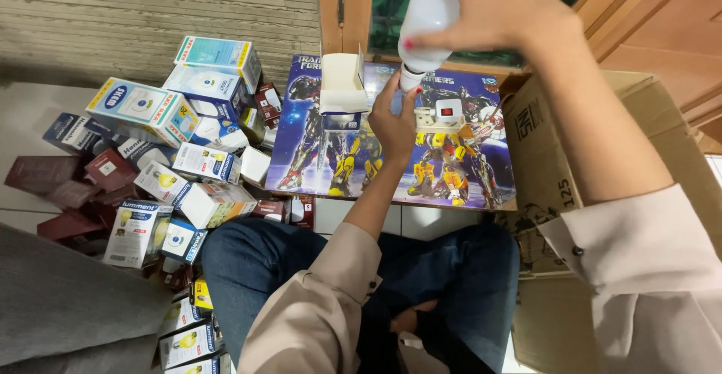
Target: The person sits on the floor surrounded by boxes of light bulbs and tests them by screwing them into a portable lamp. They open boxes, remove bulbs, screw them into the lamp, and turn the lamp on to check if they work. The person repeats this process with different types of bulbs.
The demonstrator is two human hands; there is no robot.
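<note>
The right hand [500, 6] grips the dome of a white bulb [426, 24]; the left hand [392, 118] pinches its base above a robot-printed board [459, 163]. Small boxes [158, 171] crowd the floor [30, 111] beside the board's left edge.

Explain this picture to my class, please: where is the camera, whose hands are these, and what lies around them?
There is no machine here. A camera worn on a person's head looks down at their own lap and hands. The right hand grips a white light bulb by its dome; the left hand holds its base. Beneath lies a low board with a robot picture, bearing an open small box and a white socket. To the left is a heap of bulb boxes; to the right, a cardboard carton.
</note>
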